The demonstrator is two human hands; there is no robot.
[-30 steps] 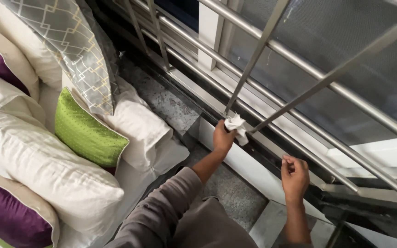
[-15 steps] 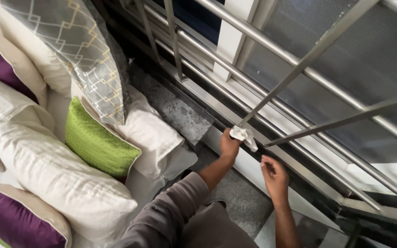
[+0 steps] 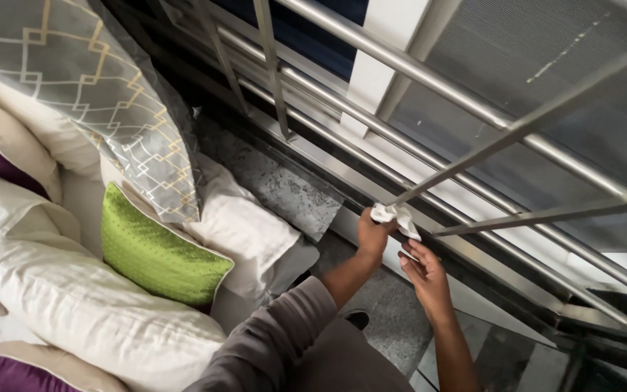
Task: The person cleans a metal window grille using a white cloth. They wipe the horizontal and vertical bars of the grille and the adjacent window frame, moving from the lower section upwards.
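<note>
Cloth [image 3: 395, 216]: small, white, bunched. Centre of the frame, pressed against the foot of a slanted metal bar [image 3: 473, 156] where it meets the sill rail [image 3: 342, 174]. Bunched so that it packs into the joint and wraps the round bar.

My left hand [image 3: 373, 232]: closed on the cloth from its left side, fingers curled round the wad, wrist bent up toward the bar. I hold it this way to keep the cloth tight on the metal.

My right hand [image 3: 424, 270]: just below and right of the cloth, fingers loosely curled, fingertips at the cloth's lower edge. Whether it pinches the cloth or only touches it, I cannot tell. The two hands sit close together, nearly touching.

Grille: several steel bars crossing the upper half of the frame, in front of a dark window [image 3: 313, 29] and a grey mesh panel [image 3: 538, 51].

Ledge [image 3: 284, 189]: speckled grey stone under the rail, centre left.

Pillows: stacked at the left of the frame, off the ledge; a green one [image 3: 157, 254] in the middle, a grey patterned one [image 3: 96, 94] above it, white ones [image 3: 81, 312] below, purple [image 3: 1, 366] at the lower left corner.

Sleeve [image 3: 277, 341]: grey, lower centre, on my left arm.
</note>
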